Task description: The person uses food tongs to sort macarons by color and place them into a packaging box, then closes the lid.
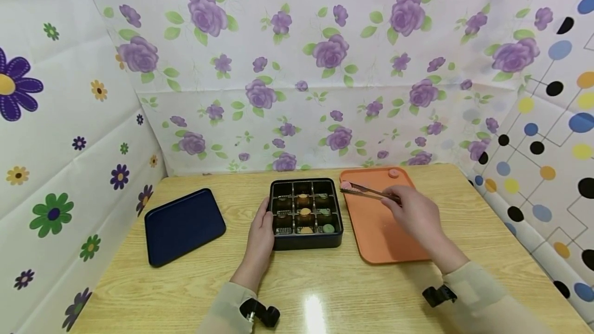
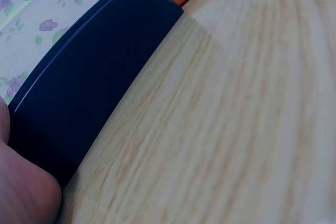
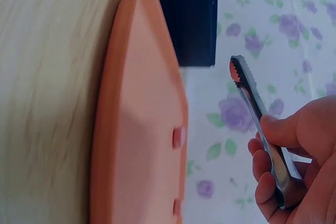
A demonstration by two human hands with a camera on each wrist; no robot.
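My right hand (image 1: 415, 215) grips metal tongs (image 3: 257, 114), whose toothed tips pinch a small pink round piece (image 1: 346, 186). The tips hover between the black compartment box (image 1: 306, 241) and the orange tray (image 1: 387, 241), above the tray's far left corner. Against the left side of the box rests my left hand (image 1: 261, 231), fingers extended along the wall. Inside the box, orange round pieces (image 1: 304, 212) line the middle column and green round pieces (image 1: 328, 228) the right one. Another pink round piece (image 1: 393, 173) lies at the tray's far edge.
A dark blue tray (image 1: 184, 227) lies at an angle on the left of the wooden table (image 1: 297, 282). Flower-patterned cloth (image 1: 297, 117) stands behind the table, with a dotted cloth (image 1: 547, 169) on the right. The right wrist view shows two pink pieces on the orange tray.
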